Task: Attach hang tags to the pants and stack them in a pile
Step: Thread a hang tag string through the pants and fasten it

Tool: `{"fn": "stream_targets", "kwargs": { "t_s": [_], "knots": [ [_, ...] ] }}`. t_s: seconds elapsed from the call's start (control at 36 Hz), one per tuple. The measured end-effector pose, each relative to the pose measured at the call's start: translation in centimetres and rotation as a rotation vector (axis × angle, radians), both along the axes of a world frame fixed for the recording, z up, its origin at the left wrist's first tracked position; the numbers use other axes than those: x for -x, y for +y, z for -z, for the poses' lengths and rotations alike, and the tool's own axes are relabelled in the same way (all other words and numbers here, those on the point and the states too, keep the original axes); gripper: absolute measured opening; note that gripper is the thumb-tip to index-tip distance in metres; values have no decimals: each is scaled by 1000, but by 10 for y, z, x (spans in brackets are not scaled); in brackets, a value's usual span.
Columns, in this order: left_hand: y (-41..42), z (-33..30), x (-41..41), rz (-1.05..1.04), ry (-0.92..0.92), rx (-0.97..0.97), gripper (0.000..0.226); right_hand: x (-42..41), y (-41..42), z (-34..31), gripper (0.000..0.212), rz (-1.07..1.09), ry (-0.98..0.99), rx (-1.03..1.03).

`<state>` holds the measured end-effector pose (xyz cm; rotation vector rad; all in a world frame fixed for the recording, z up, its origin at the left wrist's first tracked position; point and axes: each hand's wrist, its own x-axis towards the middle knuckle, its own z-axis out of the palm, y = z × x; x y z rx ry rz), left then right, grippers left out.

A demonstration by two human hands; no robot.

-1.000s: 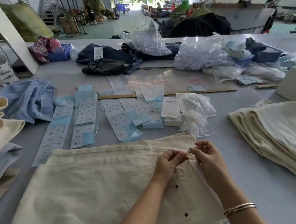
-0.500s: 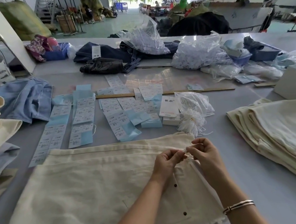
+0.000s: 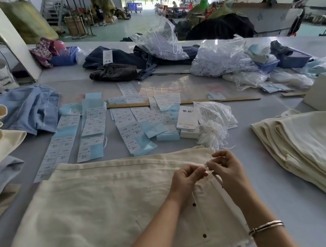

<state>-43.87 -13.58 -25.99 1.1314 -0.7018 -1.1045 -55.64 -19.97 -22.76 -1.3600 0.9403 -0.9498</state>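
Cream pants lie flat on the grey table in front of me, waistband to the right with dark buttons showing. My left hand and my right hand meet at the waistband's far corner, fingertips pinching a thin white string there. Whether a tag hangs on the string is hidden by my fingers. Rows of white and pale blue hang tags lie beyond the pants. A stack of folded cream pants sits at the right.
A bundle of white strings and its clear bag lie just past my hands. A wooden ruler crosses the table. Light blue and cream garments pile at the left. Dark jeans, plastic bags and blue bins fill the far side.
Both hands have stayed at the waistband corner, with only small finger movements on the string. The pants have not shifted.
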Motion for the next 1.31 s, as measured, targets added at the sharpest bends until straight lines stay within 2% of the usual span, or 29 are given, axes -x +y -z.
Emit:
{"fn": "stream_targets", "kwargs": {
  "t_s": [0.56, 0.97, 1.31],
  "knots": [
    [-2, 4, -1, -11, 2, 0, 10, 0, 2, -1, 21, 6, 5, -2],
    [-3, 6, 1, 8, -14, -1, 3, -1, 2, -1, 17, 3, 19, -36],
    [-1, 5, 0, 8, 20, 12, 4, 0, 1, -8, 17, -6, 196, 145]
  ]
}}
